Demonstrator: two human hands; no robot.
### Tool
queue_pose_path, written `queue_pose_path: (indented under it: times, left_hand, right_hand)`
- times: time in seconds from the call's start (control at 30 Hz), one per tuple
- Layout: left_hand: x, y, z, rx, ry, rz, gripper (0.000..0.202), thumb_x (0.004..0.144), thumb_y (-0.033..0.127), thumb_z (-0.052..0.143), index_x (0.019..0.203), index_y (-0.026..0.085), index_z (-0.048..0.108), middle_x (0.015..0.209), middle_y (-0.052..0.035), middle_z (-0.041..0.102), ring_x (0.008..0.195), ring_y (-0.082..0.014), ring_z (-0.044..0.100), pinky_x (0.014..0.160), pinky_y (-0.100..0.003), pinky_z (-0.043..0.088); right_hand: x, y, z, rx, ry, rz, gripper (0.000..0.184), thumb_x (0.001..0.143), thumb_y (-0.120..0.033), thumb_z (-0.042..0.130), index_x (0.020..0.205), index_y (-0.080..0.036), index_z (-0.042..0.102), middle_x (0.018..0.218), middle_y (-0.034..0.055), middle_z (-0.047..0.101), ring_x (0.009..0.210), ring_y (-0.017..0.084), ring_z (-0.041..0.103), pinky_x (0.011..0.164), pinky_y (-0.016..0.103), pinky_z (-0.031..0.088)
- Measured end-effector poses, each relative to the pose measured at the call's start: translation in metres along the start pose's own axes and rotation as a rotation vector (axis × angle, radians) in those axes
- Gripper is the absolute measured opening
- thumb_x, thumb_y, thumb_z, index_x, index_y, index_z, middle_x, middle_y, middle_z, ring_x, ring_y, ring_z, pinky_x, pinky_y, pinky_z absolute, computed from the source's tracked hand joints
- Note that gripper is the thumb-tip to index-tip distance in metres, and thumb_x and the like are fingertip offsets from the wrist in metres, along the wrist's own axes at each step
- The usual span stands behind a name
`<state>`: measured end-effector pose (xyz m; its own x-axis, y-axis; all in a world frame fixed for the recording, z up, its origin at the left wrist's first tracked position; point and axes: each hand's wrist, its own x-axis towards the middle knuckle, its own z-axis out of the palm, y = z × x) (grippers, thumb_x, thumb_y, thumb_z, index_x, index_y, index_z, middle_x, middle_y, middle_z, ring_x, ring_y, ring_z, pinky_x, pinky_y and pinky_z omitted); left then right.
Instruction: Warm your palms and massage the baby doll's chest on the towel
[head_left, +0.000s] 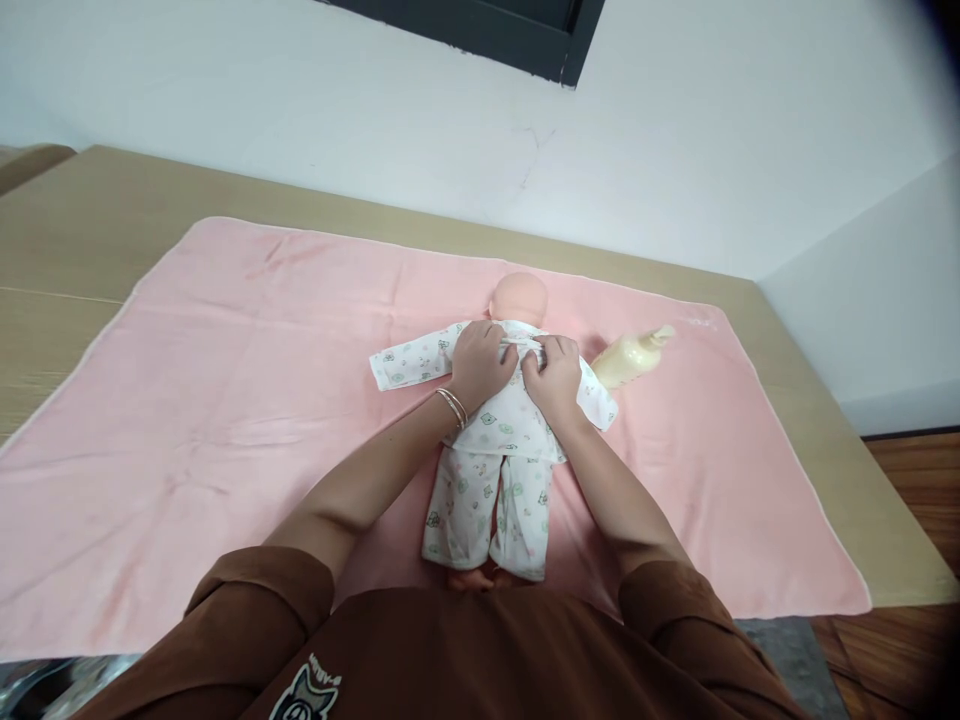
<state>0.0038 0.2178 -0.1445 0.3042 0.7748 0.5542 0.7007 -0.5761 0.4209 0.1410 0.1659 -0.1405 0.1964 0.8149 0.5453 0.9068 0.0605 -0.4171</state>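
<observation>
A baby doll (519,298) lies stretched out, its bald head toward the wall and no face showing. It wears a white long-sleeved shirt (499,425) and matching trousers (461,505), both with small green and pink prints. Just below the doll's neck, my left hand (480,362) pinches a fold of the shirt between thumb and fingers. Close beside it, my right hand (553,375) grips the same raised fold. One sleeve extends out to the left; the other angles down past my right wrist. The doll's feet are partly hidden by my clothing.
A pink blanket (262,400) covers most of the wooden table (150,185). To the doll's right, a cream-coloured bottle (628,358) lies on its side, touching or close to the sleeve. A white wall (450,150) stands behind the table's far edge.
</observation>
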Motion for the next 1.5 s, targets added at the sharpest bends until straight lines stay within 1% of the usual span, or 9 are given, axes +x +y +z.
queue_pose_path:
  times: [0.2, 0.33, 0.53, 0.67, 0.8, 0.97, 1.13, 1.3, 1.5]
  left_hand:
    - [0.002, 0.000, -0.004, 0.020, -0.045, -0.008, 0.014, 0.087, 0.027, 0.051, 0.095, 0.017, 0.058, 0.099, -0.0125, 0.064, 0.101, -0.0295, 0.056, 0.094, -0.044, 0.043]
    - [0.004, -0.002, -0.003, -0.010, -0.089, -0.003, 0.025, 0.088, 0.028, 0.050, 0.108, 0.015, 0.059, 0.116, -0.0136, 0.064, 0.114, -0.0294, 0.054, 0.104, -0.045, 0.038]
    - [0.004, -0.005, 0.000, -0.080, -0.079, -0.036, 0.035, 0.086, 0.028, 0.052, 0.119, 0.017, 0.057, 0.127, -0.0112, 0.061, 0.123, -0.0275, 0.051, 0.112, -0.046, 0.033]
    - [0.002, -0.007, 0.002, -0.117, -0.031, -0.052, 0.035, 0.086, 0.029, 0.053, 0.118, 0.017, 0.059, 0.127, -0.0113, 0.062, 0.125, -0.0271, 0.051, 0.113, -0.045, 0.034]
    - [0.001, -0.009, 0.005, -0.141, -0.001, -0.059, 0.034, 0.086, 0.029, 0.052, 0.117, 0.018, 0.059, 0.128, -0.0114, 0.062, 0.127, -0.0268, 0.050, 0.113, -0.045, 0.035]
    - [0.000, -0.010, 0.006, -0.151, 0.012, -0.054, 0.033, 0.086, 0.028, 0.052, 0.117, 0.018, 0.060, 0.128, -0.0109, 0.063, 0.128, -0.0264, 0.050, 0.113, -0.046, 0.036]
    - [0.000, -0.010, 0.006, -0.158, 0.015, -0.066, 0.033, 0.086, 0.028, 0.053, 0.117, 0.018, 0.059, 0.130, -0.0122, 0.061, 0.129, -0.0268, 0.049, 0.113, -0.047, 0.036]
    - [-0.001, -0.008, 0.004, -0.162, 0.009, -0.068, 0.032, 0.087, 0.026, 0.052, 0.117, 0.018, 0.059, 0.129, -0.0112, 0.062, 0.129, -0.0256, 0.049, 0.114, -0.045, 0.035]
    - [0.000, -0.008, 0.004, -0.159, 0.008, -0.073, 0.032, 0.086, 0.027, 0.053, 0.116, 0.017, 0.059, 0.129, -0.0117, 0.062, 0.128, -0.0261, 0.050, 0.114, -0.045, 0.035]
  right_hand:
    - [0.007, 0.001, -0.004, -0.058, -0.140, -0.043, 0.038, 0.090, -0.027, 0.045, 0.124, -0.016, 0.059, 0.123, 0.0118, 0.061, 0.115, 0.030, 0.051, 0.104, 0.044, 0.039]
    - [0.012, 0.009, 0.001, -0.023, -0.208, -0.057, 0.046, 0.090, -0.027, 0.042, 0.133, -0.018, 0.053, 0.136, 0.0113, 0.055, 0.125, 0.030, 0.048, 0.110, 0.049, 0.034]
    - [0.012, 0.014, -0.005, 0.172, -0.107, -0.031, 0.046, 0.089, -0.030, 0.045, 0.133, -0.019, 0.054, 0.141, 0.0104, 0.053, 0.132, 0.026, 0.046, 0.112, 0.048, 0.036]
    - [0.009, 0.005, -0.011, 0.153, -0.060, -0.073, 0.048, 0.091, -0.029, 0.043, 0.137, -0.019, 0.049, 0.151, 0.0107, 0.042, 0.142, 0.025, 0.035, 0.118, 0.052, 0.026]
    - [0.007, -0.003, -0.010, 0.083, -0.270, -0.124, 0.047, 0.094, -0.030, 0.039, 0.136, -0.016, 0.052, 0.151, 0.0136, 0.042, 0.144, 0.029, 0.031, 0.119, 0.058, 0.018]
    - [0.006, -0.006, -0.013, 0.060, -0.167, -0.103, 0.053, 0.094, -0.032, 0.039, 0.144, -0.014, 0.042, 0.157, 0.0152, 0.030, 0.147, 0.025, 0.024, 0.120, 0.054, 0.017]
    - [0.004, -0.008, -0.012, 0.051, -0.286, -0.103, 0.049, 0.094, -0.031, 0.039, 0.141, -0.017, 0.046, 0.153, 0.0136, 0.038, 0.146, 0.027, 0.028, 0.118, 0.059, 0.017]
    - [0.004, -0.010, -0.015, 0.048, -0.162, -0.086, 0.052, 0.094, -0.031, 0.039, 0.144, -0.019, 0.040, 0.158, 0.0131, 0.030, 0.147, 0.026, 0.026, 0.118, 0.059, 0.019]
    - [0.004, -0.013, -0.016, 0.022, -0.316, -0.079, 0.050, 0.096, -0.033, 0.038, 0.142, -0.015, 0.044, 0.153, 0.0156, 0.038, 0.145, 0.028, 0.029, 0.118, 0.059, 0.016]
